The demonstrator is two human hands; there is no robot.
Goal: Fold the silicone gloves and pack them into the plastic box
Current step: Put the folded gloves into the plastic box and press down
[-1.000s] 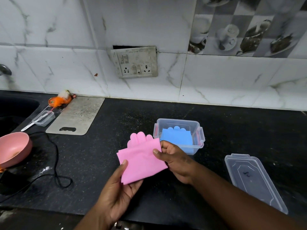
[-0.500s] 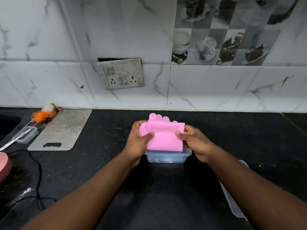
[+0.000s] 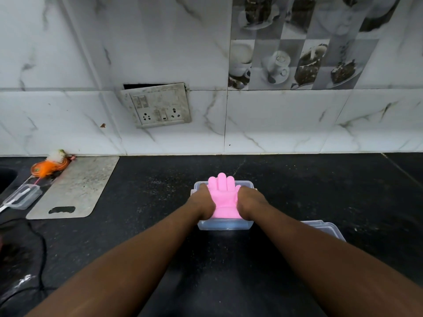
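A folded pink silicone glove lies in the clear plastic box at the middle of the black counter, its fingers sticking up over the far rim. My left hand grips the glove's left side and my right hand grips its right side, both pressing down into the box. A blue tint shows through the box's front wall; the blue glove itself is hidden under the pink one. The box's clear lid lies on the counter to the right, partly behind my right forearm.
A grey cutting board lies at the left by the wall, with an orange scrubber and a small clear container beside it. A black cable loops at the near left. A socket panel hangs on the tiled wall.
The pink glove, held in front of the box a second ago, has been carried over the box and pushed down into it. Both hands have sunk with it.
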